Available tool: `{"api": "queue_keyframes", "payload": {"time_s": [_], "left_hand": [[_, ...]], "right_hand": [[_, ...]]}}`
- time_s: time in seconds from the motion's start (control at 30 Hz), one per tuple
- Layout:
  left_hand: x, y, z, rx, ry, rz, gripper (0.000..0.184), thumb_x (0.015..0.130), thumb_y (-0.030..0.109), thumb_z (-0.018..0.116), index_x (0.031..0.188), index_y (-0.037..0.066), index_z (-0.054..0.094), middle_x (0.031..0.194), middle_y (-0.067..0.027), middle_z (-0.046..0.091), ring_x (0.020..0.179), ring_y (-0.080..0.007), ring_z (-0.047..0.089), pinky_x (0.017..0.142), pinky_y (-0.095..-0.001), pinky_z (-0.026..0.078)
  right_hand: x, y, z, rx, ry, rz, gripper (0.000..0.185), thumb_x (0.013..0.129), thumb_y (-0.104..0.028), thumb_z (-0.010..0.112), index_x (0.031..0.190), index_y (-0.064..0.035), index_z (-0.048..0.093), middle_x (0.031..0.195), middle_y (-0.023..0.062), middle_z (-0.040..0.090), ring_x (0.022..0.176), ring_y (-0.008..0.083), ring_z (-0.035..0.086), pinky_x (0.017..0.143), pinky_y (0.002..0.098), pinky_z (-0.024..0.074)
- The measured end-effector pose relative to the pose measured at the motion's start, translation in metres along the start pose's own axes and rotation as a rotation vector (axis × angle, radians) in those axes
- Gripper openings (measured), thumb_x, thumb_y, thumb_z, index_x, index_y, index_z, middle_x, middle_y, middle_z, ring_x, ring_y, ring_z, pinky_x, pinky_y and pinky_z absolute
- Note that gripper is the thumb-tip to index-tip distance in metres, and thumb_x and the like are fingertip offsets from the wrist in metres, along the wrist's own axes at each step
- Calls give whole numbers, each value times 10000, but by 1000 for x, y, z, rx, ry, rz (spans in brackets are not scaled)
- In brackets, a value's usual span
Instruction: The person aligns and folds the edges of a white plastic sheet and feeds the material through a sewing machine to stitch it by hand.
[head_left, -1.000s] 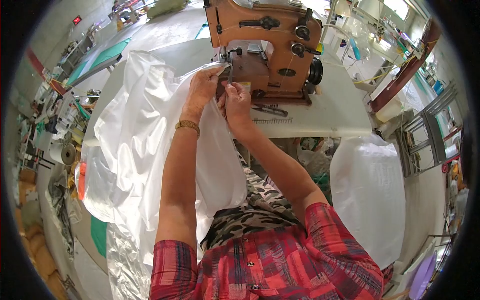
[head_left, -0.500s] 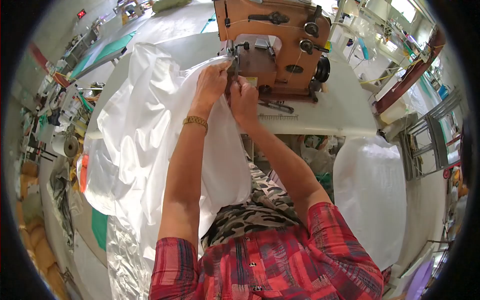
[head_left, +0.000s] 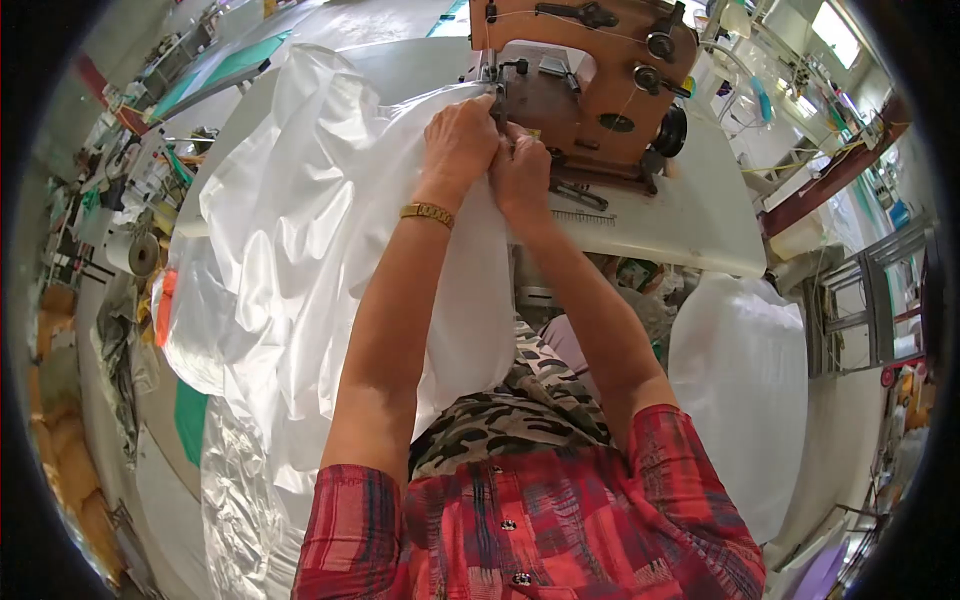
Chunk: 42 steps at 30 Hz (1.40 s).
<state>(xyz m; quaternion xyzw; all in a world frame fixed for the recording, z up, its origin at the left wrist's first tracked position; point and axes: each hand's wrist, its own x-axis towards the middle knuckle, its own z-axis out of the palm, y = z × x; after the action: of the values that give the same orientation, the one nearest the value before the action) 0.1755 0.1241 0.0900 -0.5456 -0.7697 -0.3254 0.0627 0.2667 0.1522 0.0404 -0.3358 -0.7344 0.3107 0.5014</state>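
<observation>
A large shiny white sheet (head_left: 300, 220), fabric or plastic film, lies in folds over the left of the table and hangs down in front. My left hand (head_left: 462, 145), with a gold watch band (head_left: 427, 213) at the wrist, pinches the sheet's edge beside the needle area of a brown sewing machine (head_left: 620, 110). Close against it on the right, my right hand (head_left: 521, 175) is closed, fingers curled at the same edge near the machine's bed. What its fingertips hold is hidden. The sheet's edge runs up under the needle area.
A black handwheel (head_left: 671, 131) sits at the machine's right end. On the pale tabletop (head_left: 690, 225) lie a dark metal tool (head_left: 580, 195) and a printed ruler scale (head_left: 585, 217). A rounded white panel (head_left: 738, 400) stands at the right, with a metal ladder (head_left: 865, 310) beyond.
My view has shifted, so the machine and both hands sit farther right and higher. My hands are still at the sheet's edge and look closer together.
</observation>
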Motion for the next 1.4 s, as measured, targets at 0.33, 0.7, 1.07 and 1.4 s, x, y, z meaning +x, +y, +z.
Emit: {"api": "queue_keyframes", "payload": {"time_s": [0.33,0.7,1.07,1.4], "left_hand": [[-3,-10,15,-154,97,49,282,876,149,490,1092,81,659,918,-218,667,895,-400,630,830,-490,483],[-6,-15,23,-221,171,72,310,869,135,515,1137,65,653,889,-247,658,861,-407,637,813,-486,491],[-11,-13,26,-379,219,38,323,875,93,528,1168,-15,610,919,-261,652,867,-407,635,793,-458,499],[-15,-11,32,-638,342,-65,269,841,21,550,1104,-34,560,717,-196,650,703,-320,652,680,-410,496]], "right_hand": [[8,4,-16,-187,-113,-4,316,909,-208,487,1093,7,628,937,261,654,887,431,624,790,497,485],[4,-3,-18,-211,-133,-18,293,916,-208,491,1077,-1,622,920,251,655,883,430,626,785,491,487],[5,1,-24,-444,-174,-156,263,905,-174,476,1062,-12,611,811,230,652,821,408,633,736,466,498],[35,-21,-48,-767,-465,-500,170,871,-119,489,952,-3,583,724,237,635,700,390,638,634,498,486]]}}
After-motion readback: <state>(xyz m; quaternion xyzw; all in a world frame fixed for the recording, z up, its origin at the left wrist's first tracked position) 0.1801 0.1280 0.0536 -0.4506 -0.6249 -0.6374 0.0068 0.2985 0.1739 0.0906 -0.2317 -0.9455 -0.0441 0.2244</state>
